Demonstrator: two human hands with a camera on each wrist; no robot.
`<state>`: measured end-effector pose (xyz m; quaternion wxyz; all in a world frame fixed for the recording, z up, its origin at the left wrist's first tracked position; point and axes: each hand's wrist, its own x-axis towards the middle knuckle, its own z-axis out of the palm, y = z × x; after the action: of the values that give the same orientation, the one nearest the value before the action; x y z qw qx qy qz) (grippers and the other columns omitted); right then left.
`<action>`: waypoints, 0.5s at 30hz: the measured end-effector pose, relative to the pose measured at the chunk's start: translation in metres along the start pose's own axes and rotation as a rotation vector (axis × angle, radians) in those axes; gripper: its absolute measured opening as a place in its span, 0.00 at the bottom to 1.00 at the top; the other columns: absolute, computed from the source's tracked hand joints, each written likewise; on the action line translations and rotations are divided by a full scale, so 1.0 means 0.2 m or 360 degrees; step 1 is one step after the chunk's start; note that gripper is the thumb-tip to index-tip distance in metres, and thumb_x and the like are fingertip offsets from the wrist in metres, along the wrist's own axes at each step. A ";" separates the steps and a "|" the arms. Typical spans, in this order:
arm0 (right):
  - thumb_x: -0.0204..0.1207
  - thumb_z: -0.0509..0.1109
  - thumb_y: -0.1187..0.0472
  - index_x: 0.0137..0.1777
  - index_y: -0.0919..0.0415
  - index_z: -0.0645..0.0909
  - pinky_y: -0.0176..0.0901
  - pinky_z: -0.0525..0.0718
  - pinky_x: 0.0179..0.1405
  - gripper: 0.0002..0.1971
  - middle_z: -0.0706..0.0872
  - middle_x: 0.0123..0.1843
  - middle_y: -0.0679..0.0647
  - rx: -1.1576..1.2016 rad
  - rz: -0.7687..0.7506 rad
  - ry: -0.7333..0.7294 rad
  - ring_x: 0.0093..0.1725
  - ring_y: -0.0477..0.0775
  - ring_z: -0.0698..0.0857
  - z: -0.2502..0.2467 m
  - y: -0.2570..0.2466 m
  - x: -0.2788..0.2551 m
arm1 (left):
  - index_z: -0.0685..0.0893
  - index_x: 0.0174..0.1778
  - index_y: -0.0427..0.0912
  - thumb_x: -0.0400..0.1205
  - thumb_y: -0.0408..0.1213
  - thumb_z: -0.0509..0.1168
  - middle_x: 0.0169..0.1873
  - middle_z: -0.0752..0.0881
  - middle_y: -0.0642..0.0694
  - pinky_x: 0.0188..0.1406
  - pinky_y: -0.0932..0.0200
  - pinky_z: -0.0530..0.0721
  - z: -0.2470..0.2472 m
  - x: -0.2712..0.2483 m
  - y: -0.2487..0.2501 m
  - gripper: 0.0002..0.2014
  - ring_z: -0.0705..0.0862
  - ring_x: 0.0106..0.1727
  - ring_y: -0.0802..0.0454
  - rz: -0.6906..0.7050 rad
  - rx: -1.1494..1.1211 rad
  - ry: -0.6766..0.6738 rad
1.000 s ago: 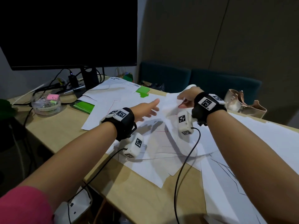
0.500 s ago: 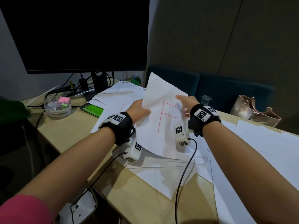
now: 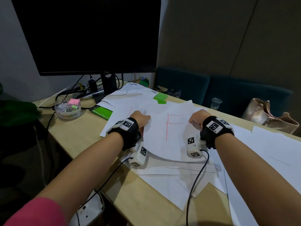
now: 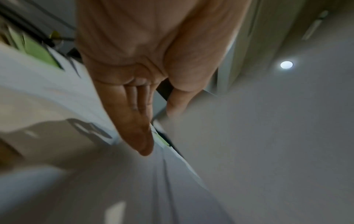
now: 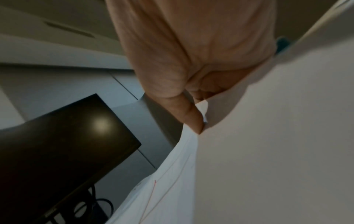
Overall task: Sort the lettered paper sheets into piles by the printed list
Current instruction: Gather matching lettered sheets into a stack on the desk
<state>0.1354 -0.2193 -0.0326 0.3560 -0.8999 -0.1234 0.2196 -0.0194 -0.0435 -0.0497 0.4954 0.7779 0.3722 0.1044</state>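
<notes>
I hold a white sheet with a red letter F (image 3: 166, 128) just above the desk, its face up. My left hand (image 3: 140, 119) grips its left edge, thumb (image 4: 180, 103) on top and straight fingers (image 4: 138, 121) beneath. My right hand (image 3: 196, 119) pinches the right edge; the thumb (image 5: 191, 118) presses the paper (image 5: 268, 136) against curled fingers. Another sheet with a red letter (image 3: 128, 110) lies partly hidden under my left hand. More white sheets (image 3: 171, 181) overlap on the desk below.
A dark monitor (image 3: 91, 35) stands at the back left with cables at its foot. A clear tub (image 3: 68, 108), green pads (image 3: 102, 110) and a green note (image 3: 160, 97) are nearby. Papers (image 3: 268, 152) cover the right side. A cup (image 3: 216, 103) and beige bag (image 3: 268, 118) sit behind the desk.
The F sheet, pinched off the pile by my right hand, was lifted upright with my left hand joining. Now it has come down flatter and more square to me.
</notes>
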 end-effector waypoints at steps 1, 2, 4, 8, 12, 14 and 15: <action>0.78 0.62 0.71 0.32 0.56 0.64 0.23 0.76 0.25 0.17 0.72 0.51 0.58 -0.0171 -0.0061 0.0004 0.36 0.48 0.73 0.01 0.00 -0.01 | 0.82 0.56 0.26 0.81 0.38 0.65 0.49 0.87 0.31 0.49 0.49 0.85 -0.03 0.02 -0.02 0.16 0.87 0.46 0.37 -0.0032 0.0018 0.0027; 0.79 0.61 0.72 0.32 0.56 0.63 0.25 0.74 0.23 0.17 0.71 0.53 0.58 -0.0296 -0.0102 0.0001 0.37 0.50 0.74 0.03 0.00 0.00 | 0.82 0.52 0.26 0.81 0.36 0.65 0.45 0.87 0.31 0.49 0.45 0.86 -0.06 0.02 -0.03 0.14 0.87 0.39 0.39 -0.0075 0.0025 0.0049; 0.81 0.59 0.70 0.34 0.61 0.69 0.32 0.76 0.33 0.13 0.74 0.52 0.60 -0.0531 -0.0095 -0.0027 0.47 0.57 0.77 0.06 -0.01 -0.02 | 0.83 0.52 0.26 0.79 0.34 0.66 0.46 0.88 0.32 0.51 0.45 0.87 -0.14 0.03 -0.05 0.13 0.88 0.41 0.38 -0.0142 0.0184 0.0164; 0.81 0.59 0.63 0.51 0.65 0.82 0.39 0.75 0.46 0.10 0.81 0.51 0.59 -0.1411 -0.0190 -0.0159 0.47 0.58 0.78 0.08 -0.03 -0.05 | 0.78 0.64 0.28 0.81 0.37 0.64 0.62 0.82 0.32 0.61 0.49 0.80 -0.32 0.03 -0.11 0.19 0.81 0.63 0.35 -0.0243 0.0705 0.0320; 0.78 0.62 0.61 0.44 0.58 0.79 0.40 0.76 0.46 0.05 0.83 0.55 0.59 -0.1758 -0.0296 -0.0180 0.46 0.59 0.78 0.08 -0.03 -0.04 | 0.75 0.70 0.33 0.81 0.40 0.64 0.69 0.77 0.34 0.64 0.49 0.78 -0.41 0.05 -0.18 0.22 0.78 0.68 0.36 -0.0372 0.0871 0.0288; 0.79 0.62 0.61 0.48 0.58 0.81 0.40 0.75 0.48 0.07 0.82 0.58 0.60 -0.1866 -0.0314 -0.0212 0.51 0.61 0.81 0.08 -0.04 -0.03 | 0.78 0.68 0.30 0.80 0.37 0.67 0.66 0.81 0.34 0.60 0.51 0.79 -0.41 0.07 -0.20 0.22 0.81 0.66 0.39 -0.0370 0.0839 0.0261; 0.80 0.61 0.61 0.53 0.60 0.83 0.40 0.75 0.49 0.10 0.82 0.60 0.60 -0.1913 -0.0338 -0.0233 0.55 0.61 0.82 0.08 -0.04 -0.02 | 0.80 0.66 0.29 0.79 0.36 0.68 0.65 0.82 0.35 0.59 0.51 0.79 -0.41 0.08 -0.21 0.21 0.82 0.65 0.39 -0.0369 0.0822 0.0256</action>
<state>0.1231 -0.2056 -0.0354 -0.2030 -0.9085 -0.3389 0.1361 -0.0711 0.0348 -0.0479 0.2584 0.8198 0.5109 0.0102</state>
